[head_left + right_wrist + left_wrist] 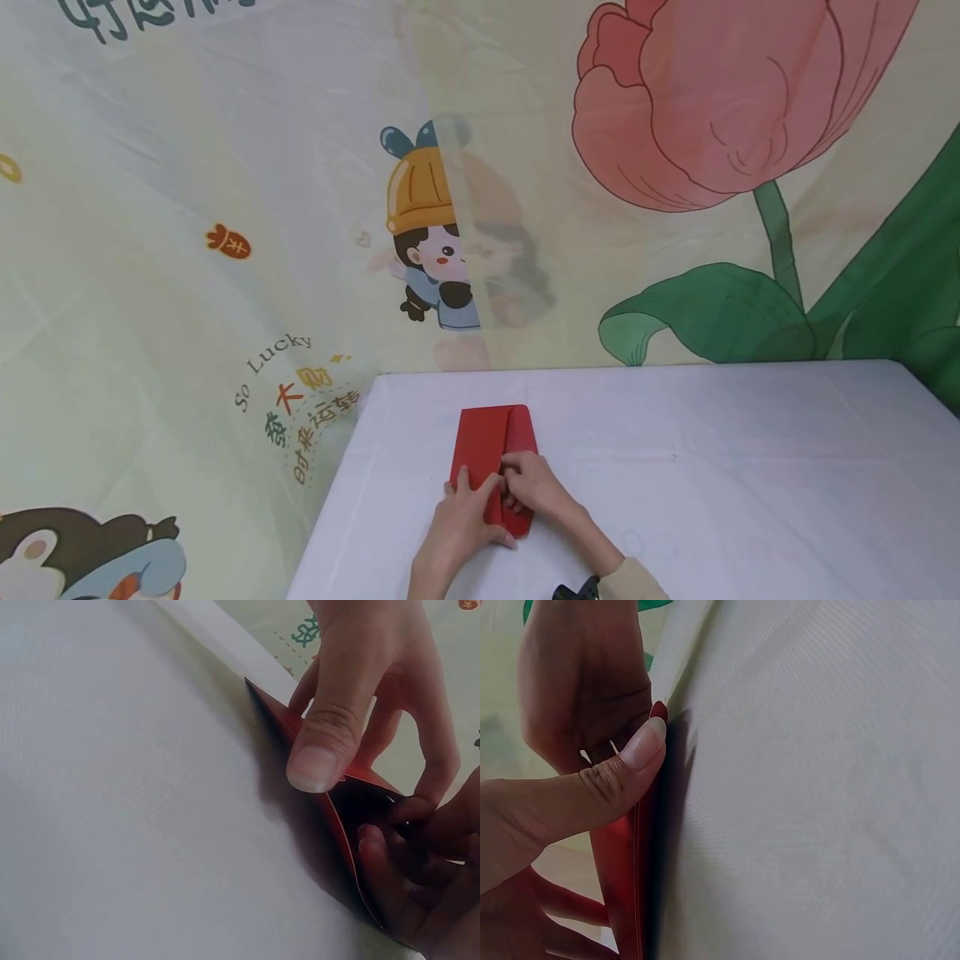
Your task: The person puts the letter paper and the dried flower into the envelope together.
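Observation:
A red paper envelope (480, 433) lies on the white table, with its lighter flap (522, 429) on the right side. My left hand (467, 521) holds its lower part, fingers spread over the front and thumb at the near edge. In the right wrist view the left thumb (326, 750) crosses the envelope's edge and the index finger bends toward the gaping mouth. My right hand (534, 486) has its fingers curled at that mouth, close to the left index fingertip. Inside the mouth the right fingertips (373, 844) are partly in shadow; any contents are hidden.
The white-covered table (720, 475) stretches to the right of the envelope. Behind it hangs a printed cloth (517, 100) with a large pink flower, cartoon figures and lettering. A dark device (577, 590) sits by the right sleeve.

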Demonstrator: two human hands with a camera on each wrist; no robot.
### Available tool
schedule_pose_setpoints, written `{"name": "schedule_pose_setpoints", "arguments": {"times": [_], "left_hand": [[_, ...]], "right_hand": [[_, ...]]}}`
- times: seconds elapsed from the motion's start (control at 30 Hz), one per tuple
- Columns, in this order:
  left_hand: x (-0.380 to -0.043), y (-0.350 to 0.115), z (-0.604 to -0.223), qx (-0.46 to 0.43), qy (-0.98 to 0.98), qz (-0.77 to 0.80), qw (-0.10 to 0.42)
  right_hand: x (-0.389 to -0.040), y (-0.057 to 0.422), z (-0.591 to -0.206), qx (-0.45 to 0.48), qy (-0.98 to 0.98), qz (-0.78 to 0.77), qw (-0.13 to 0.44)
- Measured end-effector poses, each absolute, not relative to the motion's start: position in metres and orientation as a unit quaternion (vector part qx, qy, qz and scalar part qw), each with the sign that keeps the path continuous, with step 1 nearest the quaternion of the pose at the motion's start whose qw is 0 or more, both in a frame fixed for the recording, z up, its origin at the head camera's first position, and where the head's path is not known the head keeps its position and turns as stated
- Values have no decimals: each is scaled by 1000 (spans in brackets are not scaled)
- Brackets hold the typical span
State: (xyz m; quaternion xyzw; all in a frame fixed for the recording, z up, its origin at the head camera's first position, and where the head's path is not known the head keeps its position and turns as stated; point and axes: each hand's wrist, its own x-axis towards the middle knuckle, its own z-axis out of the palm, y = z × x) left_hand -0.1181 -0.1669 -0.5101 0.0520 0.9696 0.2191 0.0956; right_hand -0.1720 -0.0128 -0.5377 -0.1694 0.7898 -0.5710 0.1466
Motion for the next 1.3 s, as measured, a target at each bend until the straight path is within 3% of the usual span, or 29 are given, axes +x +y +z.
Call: {"name": "schedule_pose_setpoints", "arguments": {"times": [0.43, 0.73, 0.83, 1.03, 1.3], "left_hand": [[-116, -165, -513, 50, 975, 196, 96], [-114, -163, -518, 44, 982, 170, 65], [-114, -163, -519, 36, 982, 172, 64], [-112, -162, -520, 32, 983, 169, 56], [-108, -163, -519, 38, 983, 175, 42]], "right_hand": [[-168, -9, -531, -120, 763, -610, 175], [-167, 2, -527, -97, 737, -644, 182], [-166, 7, -528, -92, 759, -627, 147], [-164, 17, -534, -42, 826, -562, 26], [-165, 26, -536, -38, 836, -547, 18]]}}
